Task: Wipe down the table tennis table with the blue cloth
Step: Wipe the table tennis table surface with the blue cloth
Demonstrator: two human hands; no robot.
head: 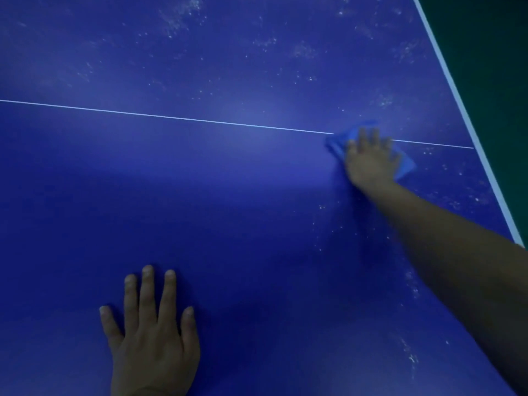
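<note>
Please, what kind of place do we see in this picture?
Probably a table tennis room or sports hall, though little beyond the table shows. The blue table has a thin white centre line and a white edge line; green floor lies beyond.

Table tennis table (228, 181): blue top, thin white centre line (177, 118) running across, white edge band (468, 115) along the right side. White dusty specks (303, 50) are lying over the far half and near the right edge. Blue cloth (405, 164) is lying across the centre line, right hand (368, 161) pressing flat on it. Left hand (151, 332) is resting flat, fingers spread, on the near part.
</note>
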